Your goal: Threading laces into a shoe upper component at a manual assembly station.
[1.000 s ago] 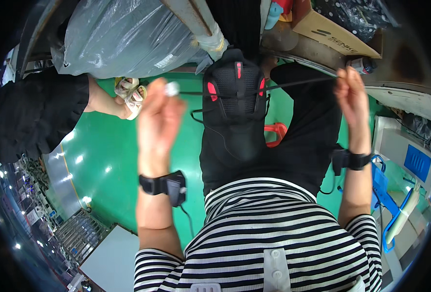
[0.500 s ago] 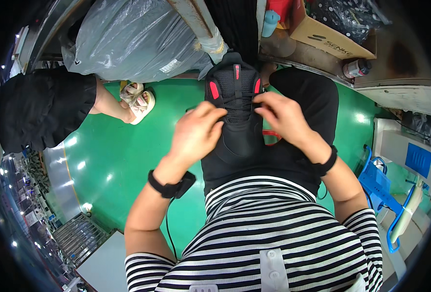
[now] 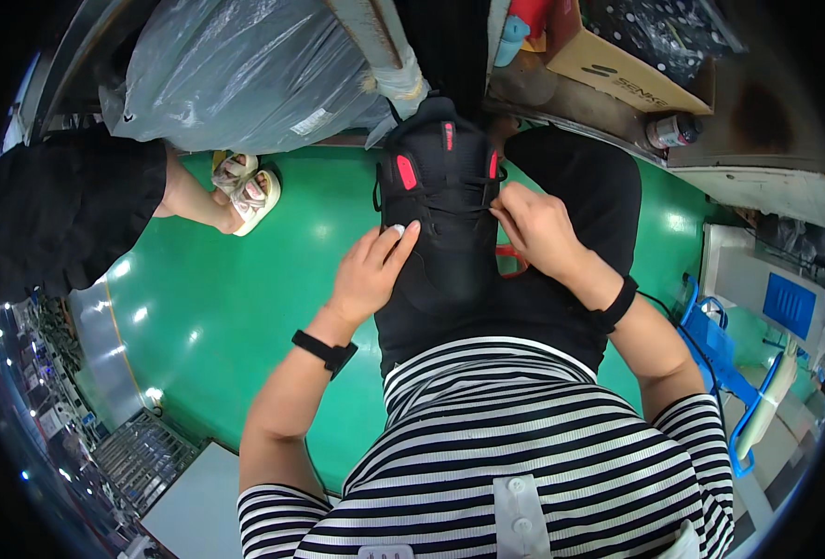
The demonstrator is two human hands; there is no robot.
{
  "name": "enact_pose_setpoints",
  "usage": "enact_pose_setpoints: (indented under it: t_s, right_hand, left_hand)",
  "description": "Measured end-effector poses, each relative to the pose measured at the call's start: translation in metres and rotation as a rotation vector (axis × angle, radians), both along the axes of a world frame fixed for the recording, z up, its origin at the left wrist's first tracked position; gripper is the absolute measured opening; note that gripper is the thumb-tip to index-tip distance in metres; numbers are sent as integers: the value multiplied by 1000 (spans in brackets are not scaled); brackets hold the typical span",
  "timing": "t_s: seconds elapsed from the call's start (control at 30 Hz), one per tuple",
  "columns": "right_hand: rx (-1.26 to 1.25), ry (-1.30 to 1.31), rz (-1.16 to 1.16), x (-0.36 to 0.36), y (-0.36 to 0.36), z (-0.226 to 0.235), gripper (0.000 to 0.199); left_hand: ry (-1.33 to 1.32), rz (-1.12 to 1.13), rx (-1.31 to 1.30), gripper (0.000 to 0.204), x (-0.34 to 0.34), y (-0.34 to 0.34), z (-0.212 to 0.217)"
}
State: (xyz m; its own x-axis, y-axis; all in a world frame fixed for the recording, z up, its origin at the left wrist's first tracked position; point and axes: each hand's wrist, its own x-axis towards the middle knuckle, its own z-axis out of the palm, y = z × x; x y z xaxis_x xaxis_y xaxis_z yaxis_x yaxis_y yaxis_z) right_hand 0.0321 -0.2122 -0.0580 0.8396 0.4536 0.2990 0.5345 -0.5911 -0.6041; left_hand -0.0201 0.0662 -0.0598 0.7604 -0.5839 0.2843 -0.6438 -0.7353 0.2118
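Observation:
A black sneaker [image 3: 445,265] with red side patches lies on my lap, its toe toward me and its collar away. Dark shoelaces [image 3: 442,197] cross its tongue, and a loose loop hangs off the left edge. My right hand [image 3: 545,231] is closed at the shoe's right side, thumb and forefinger pinching a lace drawn out from the eyelets. My left hand [image 3: 368,275] rests by the left edge, thumb and fingers apart, with no lace visible between them. Something small and white shows at one fingertip.
A grey plastic bag [image 3: 254,79] bulges beyond a metal post [image 3: 368,33]. An open cardboard box [image 3: 617,74] and a small bottle [image 3: 673,130] sit on the far-right shelf. Another person's sandalled foot [image 3: 250,193] stands left on the green floor. A blue-framed object [image 3: 710,340] is at right.
My left hand has drawn back toward me and left, its pinch loosened. My right hand stays at the right lace. A lace loop now shows at the shoe's left edge.

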Motion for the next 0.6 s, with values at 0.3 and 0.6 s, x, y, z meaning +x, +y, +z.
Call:
enact_pose_setpoints:
  t_s: [0.3, 0.6]
  right_hand:
    - [185, -104, -110, 8, 20, -15, 11]
    - [28, -168, -105, 10, 11, -30, 15]
  left_hand:
    - [406, 426, -730, 29, -8, 19, 28]
    - [559, 977, -1584, 31, 8, 246, 111]
